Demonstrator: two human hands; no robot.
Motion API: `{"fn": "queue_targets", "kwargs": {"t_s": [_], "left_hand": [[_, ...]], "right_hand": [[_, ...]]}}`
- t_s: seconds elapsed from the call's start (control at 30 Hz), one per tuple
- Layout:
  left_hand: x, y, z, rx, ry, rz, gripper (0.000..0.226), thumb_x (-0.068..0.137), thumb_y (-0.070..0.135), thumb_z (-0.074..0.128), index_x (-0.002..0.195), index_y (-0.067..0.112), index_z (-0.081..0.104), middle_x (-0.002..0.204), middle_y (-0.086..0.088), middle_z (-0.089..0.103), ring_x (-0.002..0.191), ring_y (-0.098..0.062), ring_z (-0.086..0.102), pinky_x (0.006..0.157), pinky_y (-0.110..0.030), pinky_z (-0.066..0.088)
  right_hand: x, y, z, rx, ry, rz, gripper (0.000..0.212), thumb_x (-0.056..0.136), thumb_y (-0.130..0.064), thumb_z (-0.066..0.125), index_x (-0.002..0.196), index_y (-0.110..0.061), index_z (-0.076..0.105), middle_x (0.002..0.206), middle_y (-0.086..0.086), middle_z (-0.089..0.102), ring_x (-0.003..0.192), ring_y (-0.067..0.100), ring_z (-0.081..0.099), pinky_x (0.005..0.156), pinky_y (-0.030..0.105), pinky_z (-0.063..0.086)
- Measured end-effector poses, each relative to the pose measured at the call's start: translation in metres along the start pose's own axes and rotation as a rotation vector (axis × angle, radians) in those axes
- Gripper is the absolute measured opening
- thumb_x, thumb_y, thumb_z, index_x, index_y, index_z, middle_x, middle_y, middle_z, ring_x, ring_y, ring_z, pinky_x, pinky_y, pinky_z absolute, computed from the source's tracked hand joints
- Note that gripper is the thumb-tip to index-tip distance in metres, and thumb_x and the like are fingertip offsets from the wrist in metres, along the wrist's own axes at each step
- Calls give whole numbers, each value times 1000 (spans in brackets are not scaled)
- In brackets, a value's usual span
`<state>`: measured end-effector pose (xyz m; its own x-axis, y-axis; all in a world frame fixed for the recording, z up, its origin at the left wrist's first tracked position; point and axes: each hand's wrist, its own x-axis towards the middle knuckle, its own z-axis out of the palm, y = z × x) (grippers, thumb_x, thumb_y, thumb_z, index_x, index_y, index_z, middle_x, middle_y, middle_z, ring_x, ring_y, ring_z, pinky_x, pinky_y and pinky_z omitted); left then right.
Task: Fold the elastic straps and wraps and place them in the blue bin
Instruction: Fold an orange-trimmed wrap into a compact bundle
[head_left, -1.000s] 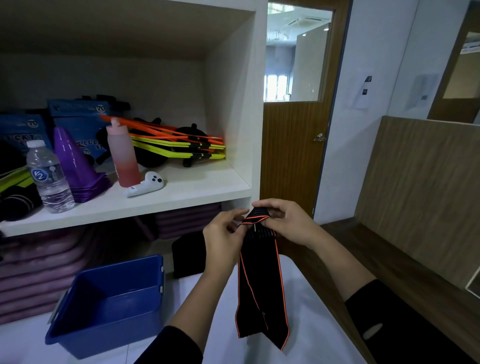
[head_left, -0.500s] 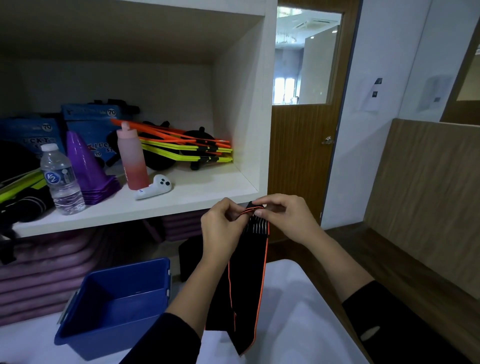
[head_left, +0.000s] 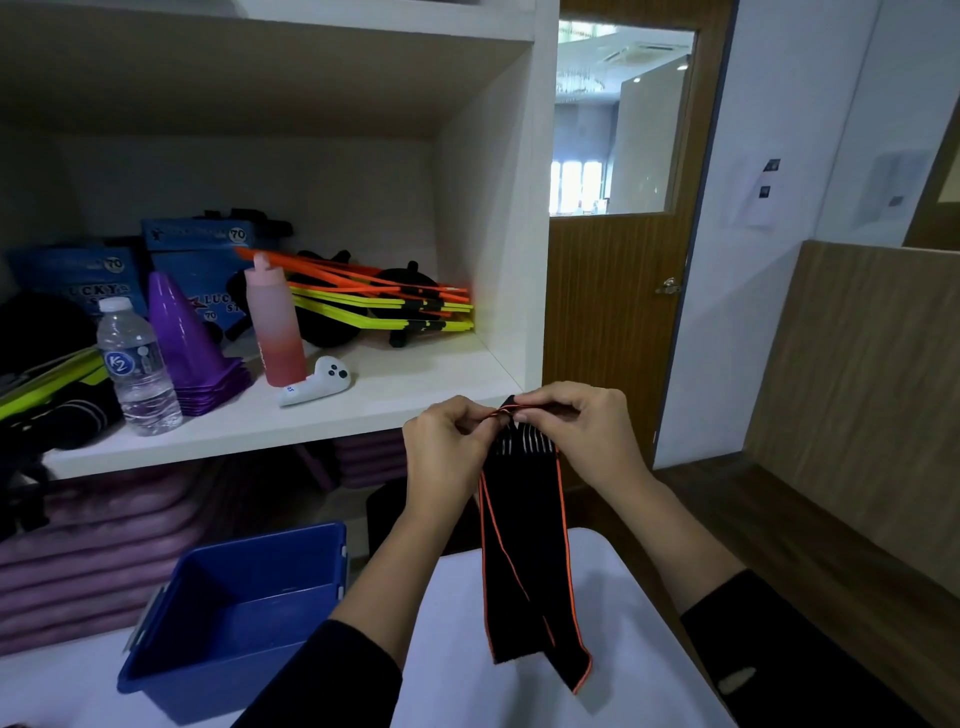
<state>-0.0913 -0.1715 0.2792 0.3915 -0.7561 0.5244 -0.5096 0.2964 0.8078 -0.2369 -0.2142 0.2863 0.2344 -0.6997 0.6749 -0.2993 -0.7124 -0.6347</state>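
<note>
Grip of left hand (head_left: 447, 447) and right hand (head_left: 576, 431) is kept pinched on top edge of black-orange wrap (head_left: 524, 545). Hanging part is now doubled, two tails over table (head_left: 452, 649), right of blue bin (head_left: 270, 540). First fold is judged made; placing not yet done.

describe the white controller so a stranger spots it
Look at the white shelf above the blue bin. Near its front edge, right of the pink bottle, lies the white controller. It alone is a white curved handle with dark buttons.
</note>
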Motion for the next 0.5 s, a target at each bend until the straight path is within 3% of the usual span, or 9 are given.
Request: {"fn": "queue_targets", "kwargs": {"t_s": [0.17, 0.33, 0.5], "left_hand": [[3, 8, 5, 0, 67, 30, 12, 75, 21, 74, 68, 15, 67, 59, 7, 64, 58, -2, 59, 51, -11, 43], [5, 11, 6, -12, 114, 61, 16, 77, 19, 71, 67, 13, 60, 59, 2, 61, 57, -9, 57, 51, -15, 41], [5, 9, 1, -18, 101, 93, 17, 77, 21, 73, 69, 13, 60, 58, 0, 60, 58, -10, 55, 51, -13, 39]], "right_hand": [[1, 1, -1, -31, 75, -55, 14, 80, -12, 71, 94, -12, 72, 88, -2, 70, 83, 5, 65, 72, 10, 51], [-2, 1, 3, -56, 96, -116, 19, 84, -11, 66, 103, -9, 69, 98, 1, 68, 85, 3, 62, 74, 6, 50], [2, -3, 5, -10, 166, -127, 13, 80, -8, 71, 93, -8, 73, 87, 4, 71, 81, 9, 66, 71, 14, 54]]}}
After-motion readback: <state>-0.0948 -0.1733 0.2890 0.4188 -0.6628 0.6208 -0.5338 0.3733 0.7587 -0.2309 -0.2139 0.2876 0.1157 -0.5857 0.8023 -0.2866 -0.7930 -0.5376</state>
